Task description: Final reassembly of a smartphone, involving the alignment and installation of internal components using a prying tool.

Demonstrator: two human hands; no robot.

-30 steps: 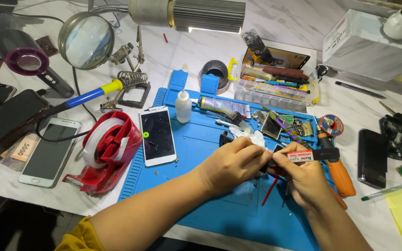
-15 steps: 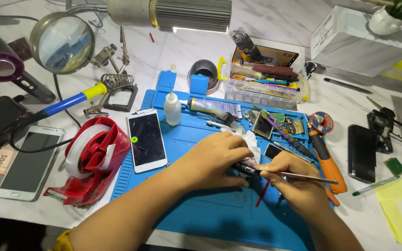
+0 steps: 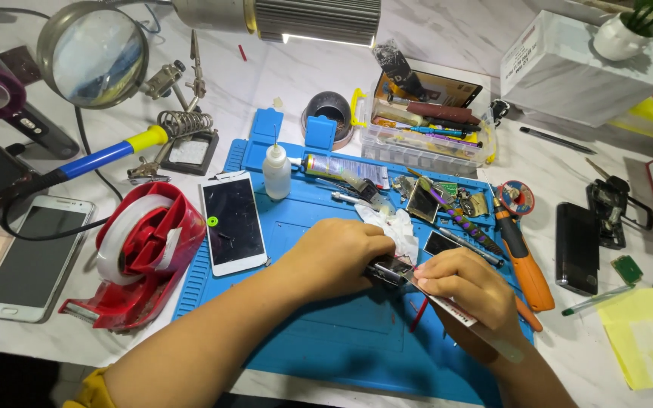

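Note:
My left hand (image 3: pixel 335 255) is closed over a small dark phone part (image 3: pixel 389 270) in the middle of the blue work mat (image 3: pixel 319 340). My right hand (image 3: pixel 462 291) grips a thin flat pry tool (image 3: pixel 447 308) and presses its tip against that part. Both hands meet just below a crumpled white tissue (image 3: pixel 394 225). A white smartphone with a dark screen (image 3: pixel 233 221) lies on the mat's left side, left of my left forearm.
A red tape dispenser (image 3: pixel 134 257), a second white phone (image 3: pixel 35 257), a soldering iron (image 3: pixel 107 157) and a magnifier (image 3: pixel 94 54) sit left. A small white bottle (image 3: pixel 276 172), a parts box (image 3: pixel 425 128), an orange screwdriver (image 3: pixel 521 257) and a black phone (image 3: pixel 577 247) lie behind and right.
The view has shifted slightly. My hands have stayed together over the part, with the right hand's tool angled down to the right and working at it.

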